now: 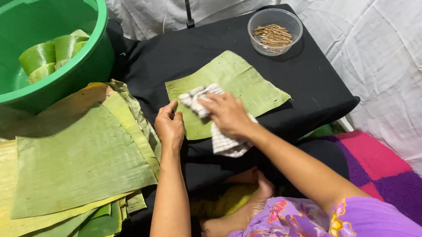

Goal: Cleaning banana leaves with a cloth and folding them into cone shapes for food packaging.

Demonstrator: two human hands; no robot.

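Note:
A squarish green banana leaf piece (239, 83) lies flat on the black-covered low table (306, 81). My left hand (169, 127) presses on the leaf's near left edge, fingers curled. My right hand (228, 113) grips a white checked cloth (221, 144) and holds it down on the leaf; the cloth's upper end bunches by my fingertips and its lower end hangs out under my wrist.
A thick stack of banana leaf sheets (61, 170) lies at my left. Behind it a green plastic basin (94, 58) holds rolled leaf cups (51, 56). A clear bowl of thin sticks (275, 31) stands at the table's far right. White cloth drapes behind, a pink-purple mat (394, 168) lies at right.

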